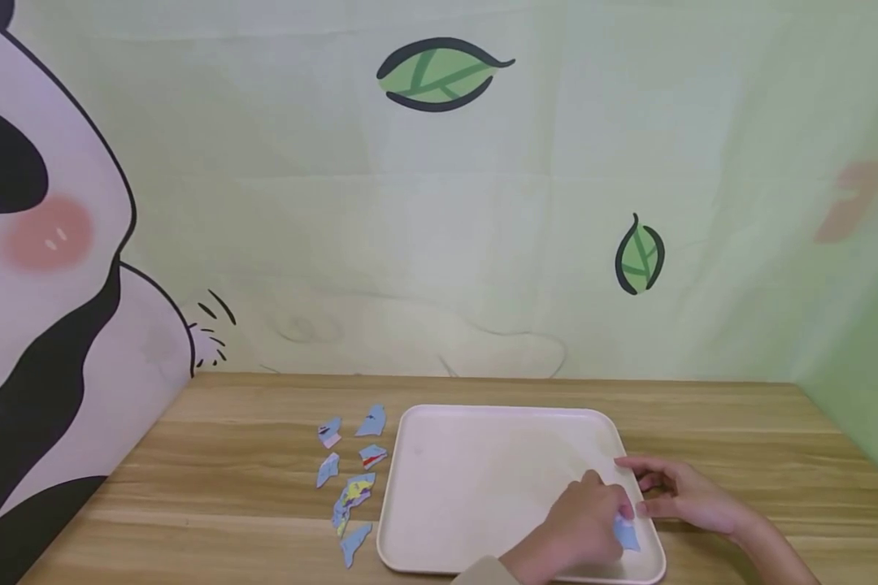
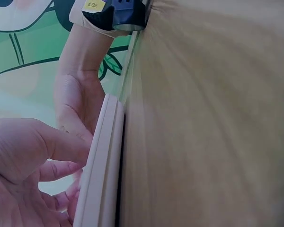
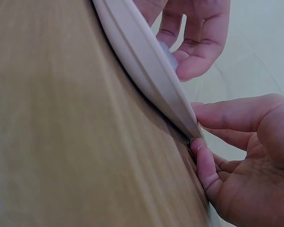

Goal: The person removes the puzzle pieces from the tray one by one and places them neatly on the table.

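My left hand (image 1: 581,520) is over the right part of a white tray (image 1: 468,487) and pinches a light-blue torn paper piece (image 1: 628,535), partly hidden beneath its fingers. In the right wrist view, a bit of this paper (image 3: 168,56) shows between the left fingers, just past the rim. On the tray's right side, my right hand (image 1: 691,491) holds the rim with thumb and finger. The left wrist view has the left hand (image 2: 19,161) close up against the tray wall (image 2: 102,161), with the right hand beyond it.
Several torn paper pieces with bits of a printed picture lie left of the tray, among them a yellow-and-blue one (image 1: 354,497) and a red-striped one (image 1: 372,456). Behind the wooden table (image 1: 227,487) hangs a pale green cloth (image 1: 483,244) with leaves and a panda.
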Tool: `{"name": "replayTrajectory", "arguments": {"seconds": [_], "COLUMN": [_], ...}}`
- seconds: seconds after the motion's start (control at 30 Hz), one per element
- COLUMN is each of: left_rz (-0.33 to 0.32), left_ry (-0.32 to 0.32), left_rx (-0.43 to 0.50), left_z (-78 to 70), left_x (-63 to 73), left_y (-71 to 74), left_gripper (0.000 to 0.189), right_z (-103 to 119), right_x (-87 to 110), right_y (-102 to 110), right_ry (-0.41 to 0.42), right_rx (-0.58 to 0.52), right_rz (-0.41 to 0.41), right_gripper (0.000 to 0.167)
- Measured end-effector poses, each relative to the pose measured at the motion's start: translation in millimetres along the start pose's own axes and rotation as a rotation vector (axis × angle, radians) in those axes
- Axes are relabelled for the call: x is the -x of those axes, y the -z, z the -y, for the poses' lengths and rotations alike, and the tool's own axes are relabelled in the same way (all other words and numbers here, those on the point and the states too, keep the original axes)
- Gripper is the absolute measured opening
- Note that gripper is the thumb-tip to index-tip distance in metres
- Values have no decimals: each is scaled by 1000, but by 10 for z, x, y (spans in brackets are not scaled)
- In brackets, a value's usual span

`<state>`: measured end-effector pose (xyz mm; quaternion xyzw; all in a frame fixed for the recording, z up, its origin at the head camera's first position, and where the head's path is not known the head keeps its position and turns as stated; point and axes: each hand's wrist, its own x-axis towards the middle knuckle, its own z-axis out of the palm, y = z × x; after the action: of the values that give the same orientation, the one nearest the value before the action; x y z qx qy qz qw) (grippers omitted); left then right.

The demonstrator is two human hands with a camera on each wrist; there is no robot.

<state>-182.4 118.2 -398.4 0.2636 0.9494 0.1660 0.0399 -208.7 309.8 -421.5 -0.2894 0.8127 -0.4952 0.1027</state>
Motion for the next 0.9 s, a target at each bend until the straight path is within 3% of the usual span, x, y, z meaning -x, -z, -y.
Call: {"name": "replayTrajectory", "arguments": {"seconds": [0.23, 0.5, 0.9], "left_rz": [-7, -11, -91], "left_ry": [-111, -78, -67], "left_rx": [128, 328, 616], "left_z": [138, 347, 858], "left_x": [53, 136, 398], "left_y": [14, 167, 411], "left_gripper": [30, 29, 27], "right_z": [-8, -25, -31], "right_x": [6, 1, 1], "right_y": [-5, 0, -5], "right_ry": [-13, 2, 19], "right_rx": [23, 25, 15], "right_rz": [-13, -27, -23], "right_gripper": [51, 48, 48]}}
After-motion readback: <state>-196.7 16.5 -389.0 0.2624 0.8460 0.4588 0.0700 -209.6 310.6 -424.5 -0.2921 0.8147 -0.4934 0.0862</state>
